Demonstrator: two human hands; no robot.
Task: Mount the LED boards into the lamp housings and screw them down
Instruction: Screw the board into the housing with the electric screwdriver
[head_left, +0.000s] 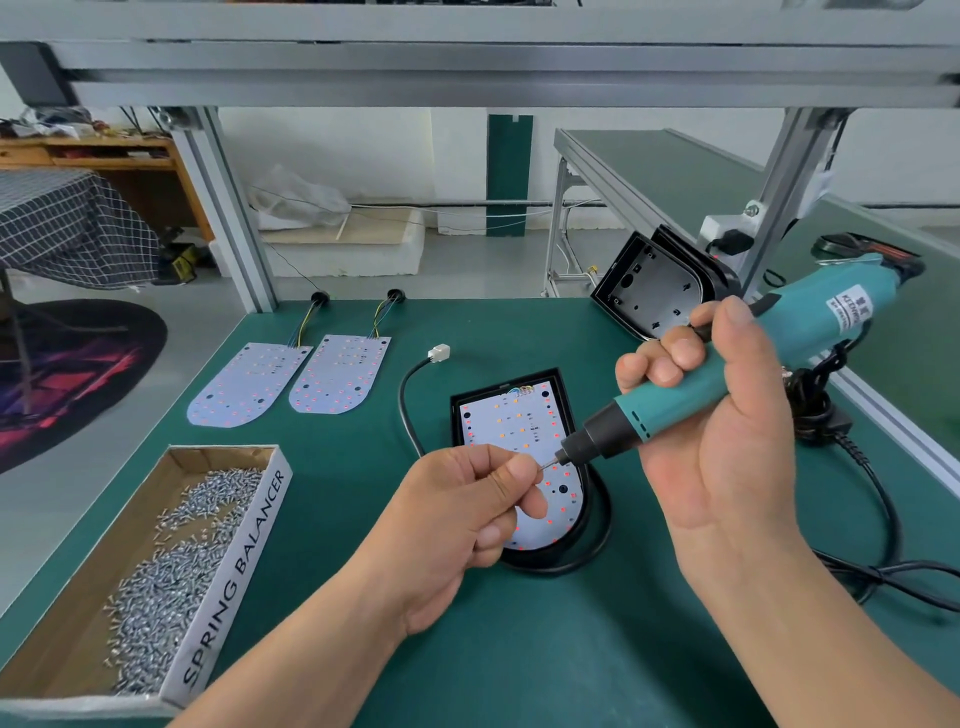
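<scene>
Wide green table (363, 649) fills the view. At eight o'clock on it sits a long cardboard box (254, 525) lettered SPRING BALANCER, with a heap of silver screws (171, 561) inside.

Coming in from four o'clock, the right hand (727, 431) is clenched round a teal electric screwdriver (691, 379), fingers wrapped over the barrel, nose slanting down toward nine o'clock.

From six o'clock comes the left hand (467, 519), lower fingers curled, thumb and forefinger pinching a thin silver piece (545, 465) right at the screwdriver's tip. It's too small to say whether that's a screw.

Dead centre lies the black lamp housing (563, 395), flat on the table, with a white LED board (514, 431) seated inside it. The pinch and the screwdriver tip hover over the board's rounded near half, and the left hand covers its seven o'clock edge.

Up at two o'clock a second housing (654, 283) leans tilted with its open side showing and no board in it.

At eleven o'clock two spare boards (249, 382) (340, 376) lie side by side, wires trailing from their far ends.

A black cable (408, 410) curls round the centre housing, its white plug (439, 353) lying loose at twelve o'clock.
</scene>
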